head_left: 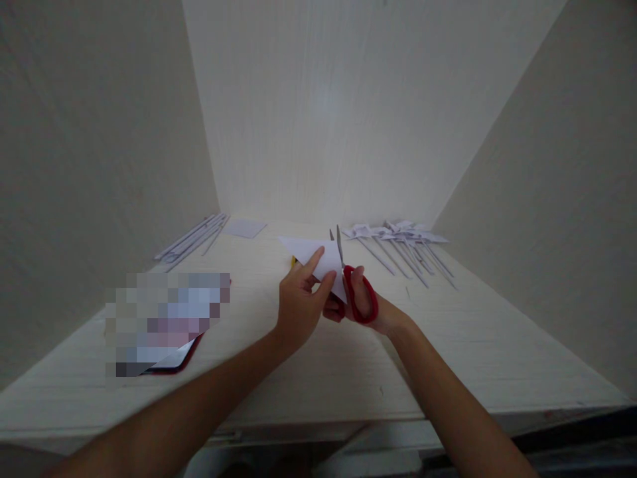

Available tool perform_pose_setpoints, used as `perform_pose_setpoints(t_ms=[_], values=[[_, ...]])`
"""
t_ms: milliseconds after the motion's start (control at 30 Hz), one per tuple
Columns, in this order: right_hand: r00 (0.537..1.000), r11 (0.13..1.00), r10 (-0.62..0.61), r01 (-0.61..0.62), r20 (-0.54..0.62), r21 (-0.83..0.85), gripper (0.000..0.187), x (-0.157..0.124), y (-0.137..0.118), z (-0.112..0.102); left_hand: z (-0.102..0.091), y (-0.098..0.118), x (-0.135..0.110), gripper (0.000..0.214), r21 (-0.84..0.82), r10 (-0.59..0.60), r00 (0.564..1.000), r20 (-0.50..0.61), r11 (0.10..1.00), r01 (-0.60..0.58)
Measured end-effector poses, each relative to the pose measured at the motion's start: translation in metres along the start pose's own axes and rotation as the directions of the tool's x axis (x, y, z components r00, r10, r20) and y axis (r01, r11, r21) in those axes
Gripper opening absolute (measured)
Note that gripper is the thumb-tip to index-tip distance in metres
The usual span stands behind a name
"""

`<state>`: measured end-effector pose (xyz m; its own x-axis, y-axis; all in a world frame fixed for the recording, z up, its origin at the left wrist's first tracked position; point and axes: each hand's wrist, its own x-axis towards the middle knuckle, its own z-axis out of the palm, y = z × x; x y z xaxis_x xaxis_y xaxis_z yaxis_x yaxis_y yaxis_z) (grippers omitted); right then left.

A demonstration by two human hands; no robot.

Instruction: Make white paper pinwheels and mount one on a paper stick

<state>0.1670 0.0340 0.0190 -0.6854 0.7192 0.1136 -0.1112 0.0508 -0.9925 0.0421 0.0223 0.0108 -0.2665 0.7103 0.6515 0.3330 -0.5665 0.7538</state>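
Note:
Near the middle of the table, my left hand grips a folded piece of white paper between thumb and fingers. The paper comes to a point at its upper left. My right hand has its thumb and fingers through the loops of red-handled scissors. Their blades are parted and point away from me, along the paper's right edge. Whether the paper lies between the blades I cannot tell. A small yellow thing shows partly behind my left hand; the rest of it is hidden.
White paper sticks lie in a bundle at the back left, beside a flat paper square. Several paper pinwheel-like shapes on sticks lie at the back right. A red-edged device, mostly blurred out, rests at the left. Walls enclose the table.

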Motion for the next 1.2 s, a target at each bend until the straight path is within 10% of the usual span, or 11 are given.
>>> perform_pose_setpoints(t_ms=[1200], values=[[0.987,0.978,-0.013,-0.021,-0.162,-0.209,0.067,0.005,0.004,0.005,-0.001,-0.005,0.0,0.041,0.159,0.024,1.0,0.017,0.987,-0.026]])
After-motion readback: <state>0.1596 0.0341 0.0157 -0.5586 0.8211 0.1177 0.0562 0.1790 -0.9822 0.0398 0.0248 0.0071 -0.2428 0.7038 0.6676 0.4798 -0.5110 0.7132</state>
